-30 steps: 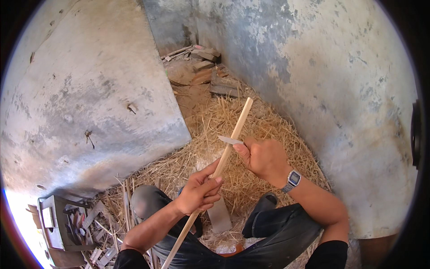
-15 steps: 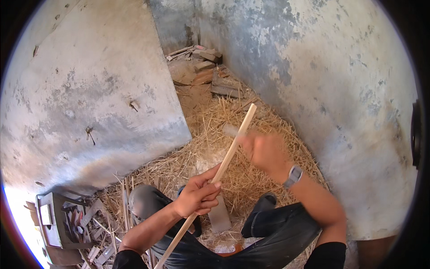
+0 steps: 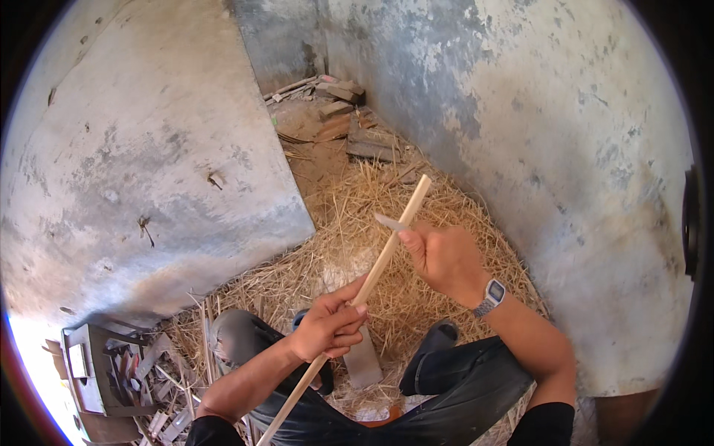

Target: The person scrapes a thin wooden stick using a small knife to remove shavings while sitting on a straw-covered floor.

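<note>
Now the left hand [image 3: 329, 325] curls its fingers round the stick [image 3: 381, 260], seemingly steadying it aslant above the straw [image 3: 297, 269]. Right hand's [image 3: 451, 262] fingers clench a knife [image 3: 387, 221], blade across the stick, thumb close, probably for control.

The stick [image 3: 381, 259] is pale yellow, the blade [image 3: 387, 221] grey, the wall [image 3: 424, 89] mottled blue-grey.

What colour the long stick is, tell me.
The stick is a pale, yellowish tan, seen best in the head view.
</note>
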`<state>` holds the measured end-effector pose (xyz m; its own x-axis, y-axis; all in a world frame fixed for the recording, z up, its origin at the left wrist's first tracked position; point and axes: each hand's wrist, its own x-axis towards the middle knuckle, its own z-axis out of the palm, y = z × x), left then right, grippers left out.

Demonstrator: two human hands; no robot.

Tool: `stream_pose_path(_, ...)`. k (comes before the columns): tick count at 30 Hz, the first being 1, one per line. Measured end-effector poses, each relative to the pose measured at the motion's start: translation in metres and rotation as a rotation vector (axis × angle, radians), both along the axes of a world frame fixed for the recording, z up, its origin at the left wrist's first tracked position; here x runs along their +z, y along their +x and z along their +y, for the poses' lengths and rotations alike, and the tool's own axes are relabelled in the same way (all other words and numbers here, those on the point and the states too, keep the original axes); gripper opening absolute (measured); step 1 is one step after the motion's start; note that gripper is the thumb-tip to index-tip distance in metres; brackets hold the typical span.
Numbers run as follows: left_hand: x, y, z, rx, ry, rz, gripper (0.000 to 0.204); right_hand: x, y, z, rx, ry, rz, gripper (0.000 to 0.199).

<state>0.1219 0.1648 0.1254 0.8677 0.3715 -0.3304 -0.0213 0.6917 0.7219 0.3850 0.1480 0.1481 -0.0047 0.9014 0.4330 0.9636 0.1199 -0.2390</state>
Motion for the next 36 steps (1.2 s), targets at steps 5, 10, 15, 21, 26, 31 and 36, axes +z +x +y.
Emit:
stream_pose_path(5, 0.001, 0.004, 0.008, -0.028, -0.047, -0.042, 0.058, 0.003, 0.051, 0.018, -0.171, 0.062, 0.02, 0.054)
stream_pose_path(10, 0.003, 0.004, 0.008, -0.032, -0.04, -0.079, 0.056, 0.003, 0.063, 0.007, -0.177, 0.056, 0.378, 0.057)
stream_pose_path(15, 0.002, 0.007, 0.008, -0.044, -0.112, -0.082, 0.054, 0.013, 0.036, 0.004, 0.039, 0.04, 0.646, 0.051)
stream_pose_path(21, 0.002, 0.011, 0.007, -0.061, -0.121, -0.112, 0.054, 0.008, 0.028, 0.005, 0.088, 0.101, 0.729, 0.039)
stream_pose_path(26, -0.002, 0.009, 0.008, -0.037, -0.104, -0.107, 0.053, 0.019, 0.033, 0.001, 0.09, 0.04, 0.513, 0.04)
stream_pose_path(31, 0.003, 0.01, 0.003, -0.068, -0.035, -0.096, 0.053, 0.019, 0.038, 0.003, -0.052, 0.1, 0.49, 0.047)
stream_pose_path(36, 0.0, 0.009, 0.006, -0.049, 0.02, -0.043, 0.053, 0.009, 0.03, 0.003, 0.045, 0.001, 0.439, 0.056)
